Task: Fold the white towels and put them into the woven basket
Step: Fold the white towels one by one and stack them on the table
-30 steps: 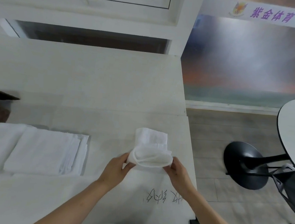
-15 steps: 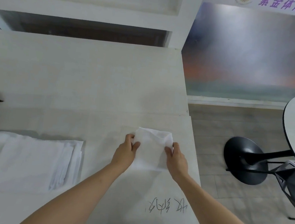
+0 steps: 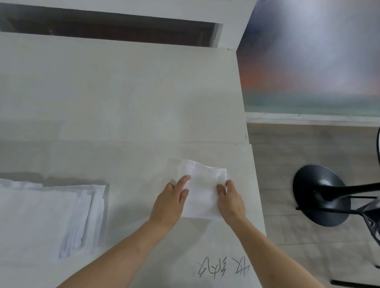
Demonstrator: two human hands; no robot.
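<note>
On the surface, the towel, rolled a second earlier, lay flat; left hand and right hand pressed it with straight, released fingers.

the small white towel, which was being held up as a loose roll a second ago, is now lying flat on the table. the left hand and right hand are pressing its side edges with straighter fingers.

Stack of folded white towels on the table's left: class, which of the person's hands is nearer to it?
Left. The left hand rests on the small towel's left edge, on the side facing the stack of folded towels; the right hand is on the small towel's far edge.
</note>
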